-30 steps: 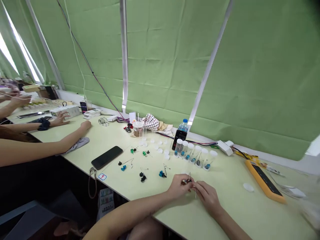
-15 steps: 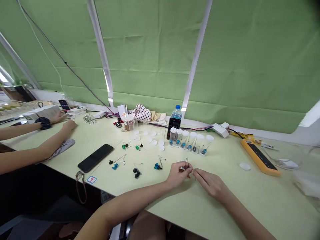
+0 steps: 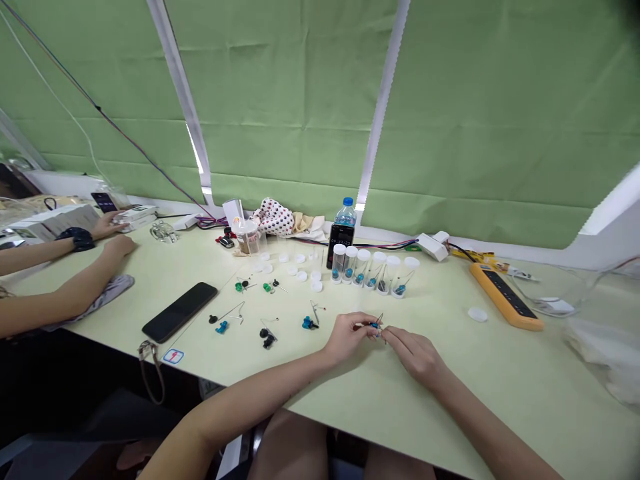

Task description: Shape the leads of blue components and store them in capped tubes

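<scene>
My left hand [image 3: 346, 340] pinches a small blue part with thin metal wires [image 3: 375, 325] above the table, mostly covered by the fingers. My right hand [image 3: 416, 355] meets it from the right, thumb and fingertips closed at the part's wire end; their exact hold is too small to make out. Beyond them stands a row of clear tubes with white caps [image 3: 362, 272], with blue or dark wired parts inside. To the left lie a blue and black part with a bent wire [image 3: 308, 323], black parts [image 3: 267, 339], a blue part [image 3: 221, 327] and green parts [image 3: 267, 288].
Loose white caps [image 3: 293, 270] lie behind the parts, and a single cap [image 3: 477, 314] lies right. Around are a black phone [image 3: 180, 312], an upright phone [image 3: 341, 239], a bottle [image 3: 346, 215] and an orange power strip [image 3: 505, 299]. Another person's hands [image 3: 119, 245] rest far left.
The view has shifted, so the table things sit slightly further left and up. Between my fingertips the blue of the part now shows, and its wires are tilted differently.
</scene>
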